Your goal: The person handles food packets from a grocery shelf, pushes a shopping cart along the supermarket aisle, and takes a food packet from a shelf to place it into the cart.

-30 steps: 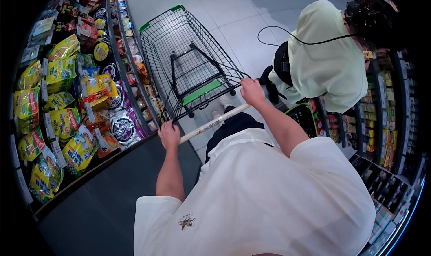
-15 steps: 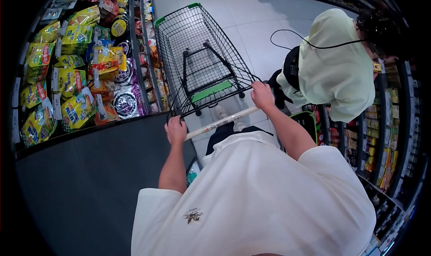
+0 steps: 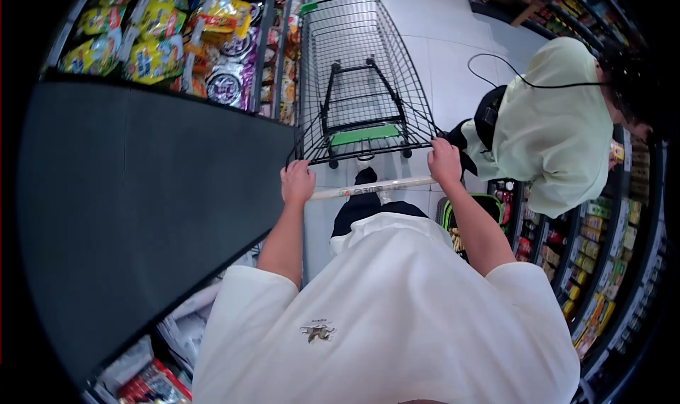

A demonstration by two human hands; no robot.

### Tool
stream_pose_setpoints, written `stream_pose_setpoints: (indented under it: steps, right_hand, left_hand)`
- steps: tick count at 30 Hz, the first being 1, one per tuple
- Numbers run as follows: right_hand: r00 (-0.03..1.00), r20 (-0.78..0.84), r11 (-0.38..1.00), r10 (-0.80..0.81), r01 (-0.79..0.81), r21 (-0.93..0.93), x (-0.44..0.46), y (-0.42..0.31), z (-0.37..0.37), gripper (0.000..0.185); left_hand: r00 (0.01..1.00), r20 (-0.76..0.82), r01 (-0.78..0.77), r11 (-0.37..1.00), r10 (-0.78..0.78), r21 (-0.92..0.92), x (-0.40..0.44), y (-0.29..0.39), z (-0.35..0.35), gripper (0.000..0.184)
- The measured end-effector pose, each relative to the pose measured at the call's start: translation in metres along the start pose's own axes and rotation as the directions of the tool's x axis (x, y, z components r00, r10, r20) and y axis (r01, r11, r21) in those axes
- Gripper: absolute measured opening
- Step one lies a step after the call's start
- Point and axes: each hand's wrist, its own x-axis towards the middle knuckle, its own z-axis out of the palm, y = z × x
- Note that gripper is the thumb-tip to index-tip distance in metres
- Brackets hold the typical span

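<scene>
A black wire shopping cart (image 3: 358,49) with green corner trim stands before me, with nothing visible in its basket. Its pale handlebar (image 3: 382,185) runs across in front of my white shirt. My left hand (image 3: 297,182) is closed around the left end of the bar. Around the right end, my right hand (image 3: 445,161) is wrapped, close to the basket's corner. A green panel (image 3: 365,135) sits at the near end of the cart.
Bagged snacks (image 3: 156,57) fill a shelf at the upper left, beside a dark grey panel (image 3: 142,177). Close on the right, a person in a pale green shirt (image 3: 552,135) stands by stocked shelves (image 3: 595,248). A green-rimmed basket (image 3: 489,204) is near my right forearm.
The cart and my view have moved forward and turned slightly. The snack shelf has slid up and left, and more goods show at the lower left. Both hands keep their grip.
</scene>
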Motion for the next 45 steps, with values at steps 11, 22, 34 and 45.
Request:
stream_pose_setpoints:
  steps: [11, 22, 34, 45]
  right_hand:
    - [0.994, 0.102, 0.999, -0.032, 0.028, 0.044, -0.063, 0.031, 0.003, 0.032]
    - [0.993, 0.086, 0.995, -0.081, 0.075, 0.070, -0.113, 0.035, 0.007, 0.031]
    - [0.995, 0.092, 0.997, -0.047, 0.041, 0.062, -0.172, 0.012, 0.013, 0.030]
    - [0.997, -0.001, 0.994, -0.071, 0.071, 0.085, -0.236, -0.015, 0.015, 0.028]
  left_hand:
    - [0.998, 0.003, 0.057, 0.996, -0.057, 0.065, -0.081, 0.030, -0.003, 0.035]
    - [0.996, -0.048, 0.084, 0.992, -0.080, 0.095, -0.133, 0.033, 0.011, 0.030]
    - [0.997, 0.006, 0.080, 0.993, -0.081, 0.087, -0.182, 0.012, -0.004, 0.033]
    - [0.999, -0.011, 0.046, 0.996, -0.045, 0.072, -0.233, -0.012, -0.010, 0.031]
